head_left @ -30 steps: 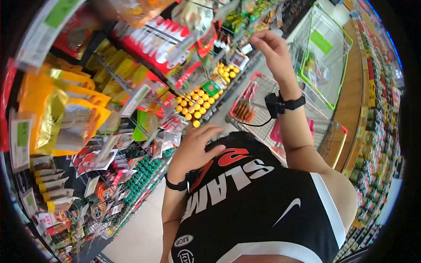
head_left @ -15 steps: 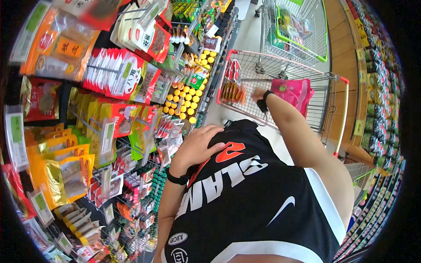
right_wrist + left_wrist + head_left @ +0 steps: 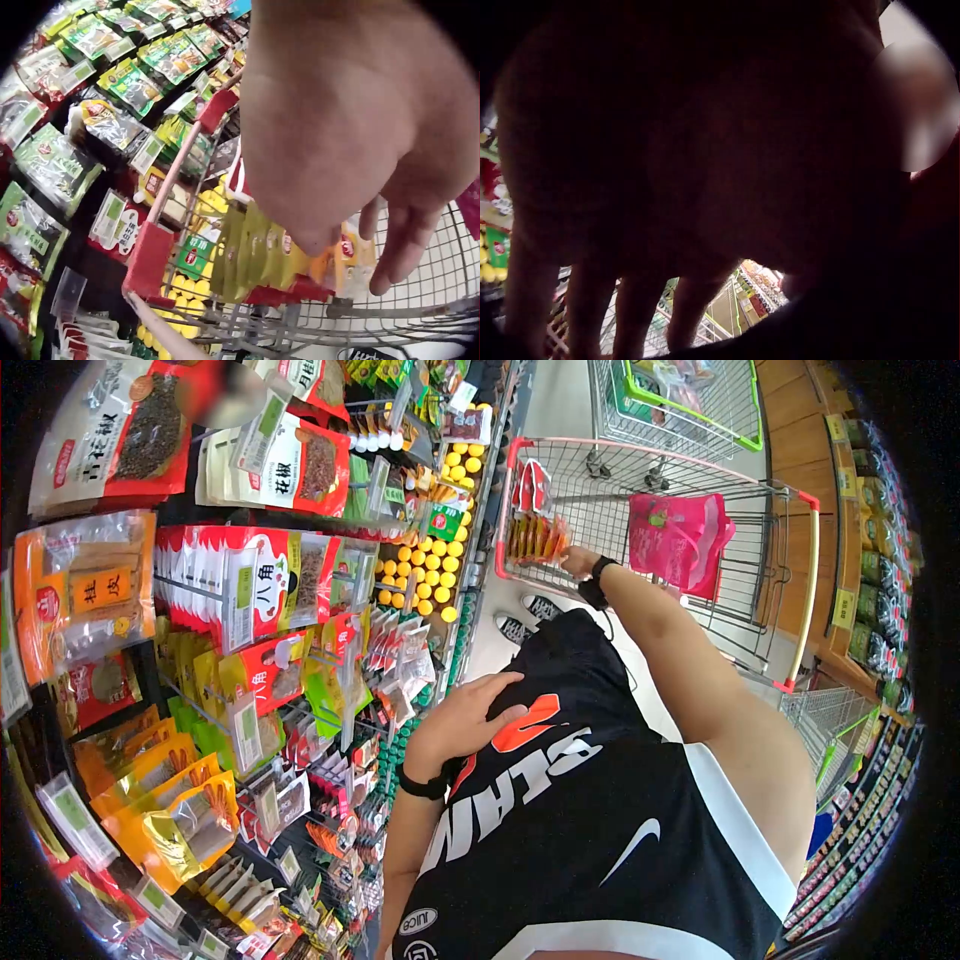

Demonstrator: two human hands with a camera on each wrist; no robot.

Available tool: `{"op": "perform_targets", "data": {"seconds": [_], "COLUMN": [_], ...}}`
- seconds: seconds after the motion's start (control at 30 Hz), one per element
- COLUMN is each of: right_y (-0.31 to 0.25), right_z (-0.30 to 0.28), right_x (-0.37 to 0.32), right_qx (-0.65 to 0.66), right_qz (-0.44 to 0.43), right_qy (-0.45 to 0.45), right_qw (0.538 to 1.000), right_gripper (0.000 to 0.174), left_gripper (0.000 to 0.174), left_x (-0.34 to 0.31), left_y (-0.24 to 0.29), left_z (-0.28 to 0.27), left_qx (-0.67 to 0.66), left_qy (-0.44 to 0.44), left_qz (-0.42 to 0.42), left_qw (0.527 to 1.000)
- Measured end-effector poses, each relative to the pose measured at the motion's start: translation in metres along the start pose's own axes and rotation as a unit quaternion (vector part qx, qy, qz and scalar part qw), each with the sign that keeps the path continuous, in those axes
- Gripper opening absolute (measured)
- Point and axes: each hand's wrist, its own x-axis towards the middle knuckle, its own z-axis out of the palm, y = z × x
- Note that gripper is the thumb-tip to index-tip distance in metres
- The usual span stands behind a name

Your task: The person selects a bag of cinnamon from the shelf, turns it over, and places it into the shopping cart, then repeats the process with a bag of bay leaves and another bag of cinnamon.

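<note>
Inside the red-edged cart [image 3: 655,452], my right hand [image 3: 577,562] is at the end of a row of packets [image 3: 533,540]. The right wrist view has this hand [image 3: 337,127] reaching down with loosely bent fingers beside an orange, partly clear packet [image 3: 350,259]; whether they touch it, I cannot tell. Olive-yellow packets [image 3: 259,251] stand upright in the row. My left hand [image 3: 462,722] rests on the front of the black shirt [image 3: 590,810], fingers extended, holding nothing. Dark in its own wrist view, the left hand [image 3: 690,165] has its fingers spread.
A pink bag [image 3: 675,540] lies in the cart. Behind it stands a green-edged cart [image 3: 690,422]. Shelves of hanging spice packets [image 3: 95,595] and yellow-capped bottles [image 3: 425,575] line the left side; more stocked shelves [image 3: 870,620] run along the right.
My right hand has come down from beside the left shelves into the cart, reaching the packets. The left hand has stayed on the shirt. The head view has shifted, bringing shoes into sight.
</note>
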Motion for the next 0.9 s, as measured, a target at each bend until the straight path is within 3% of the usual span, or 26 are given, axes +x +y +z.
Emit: {"op": "perform_targets", "data": {"seconds": [0.1,0.27,0.33,0.37,0.4,0.43,0.53,0.57,0.7,0.87,0.9], "right_y": [-0.010,0.024,0.041,-0.025,-0.037,-0.042,-0.048,-0.052,-0.075,-0.039,-0.041], "right_z": [0.018,0.040,0.045,0.022,0.014,0.010,0.008,0.008,-0.001,0.012,0.011], "right_x": [0.019,0.056,0.066,-0.001,-0.014,-0.020,-0.026,-0.029,-0.047,-0.005,-0.007], "right_qx": [-0.080,-0.209,-0.175,-0.149,-0.140,-0.130,-0.132,-0.117,-0.133,-0.101,-0.105], "right_qz": [-0.010,-0.044,-0.013,-0.034,-0.025,-0.015,-0.102,-0.077,-0.110,0.046,0.045], "right_qy": [-0.001,0.051,0.055,0.055,0.043,0.032,0.093,0.094,0.136,0.223,0.220], "right_qw": [0.997,0.976,0.983,0.987,0.989,0.991,0.982,0.986,0.976,0.968,0.969], "right_gripper": [0.051,0.041,0.038,0.040,0.041,0.042,0.041,0.041,0.048,0.052,0.053], "left_gripper": [0.053,0.056,0.056,0.057,0.057,0.057,0.058,0.058,0.057,0.056,0.055], "left_x": [-0.003,-0.005,-0.006,-0.006,-0.006,-0.006,-0.008,-0.009,-0.009,-0.011,-0.011], "left_y": [-0.003,-0.010,-0.013,-0.015,-0.017,-0.019,-0.020,-0.020,-0.025,-0.033,-0.034], "left_z": [0.005,0.014,0.018,0.018,0.018,0.020,0.020,0.020,0.017,0.021,0.022], "left_qx": [-0.019,-0.059,-0.076,-0.079,-0.082,-0.076,-0.066,-0.074,-0.072,-0.046,-0.042], "left_qy": [0.004,0.022,0.035,0.044,0.053,0.059,0.085,0.089,0.089,0.116,0.120], "left_qz": [-0.010,-0.054,-0.060,-0.059,-0.057,-0.053,-0.045,-0.045,-0.059,-0.052,-0.048], "left_qw": [1.000,0.997,0.995,0.994,0.994,0.994,0.993,0.992,0.992,0.991,0.991]}}
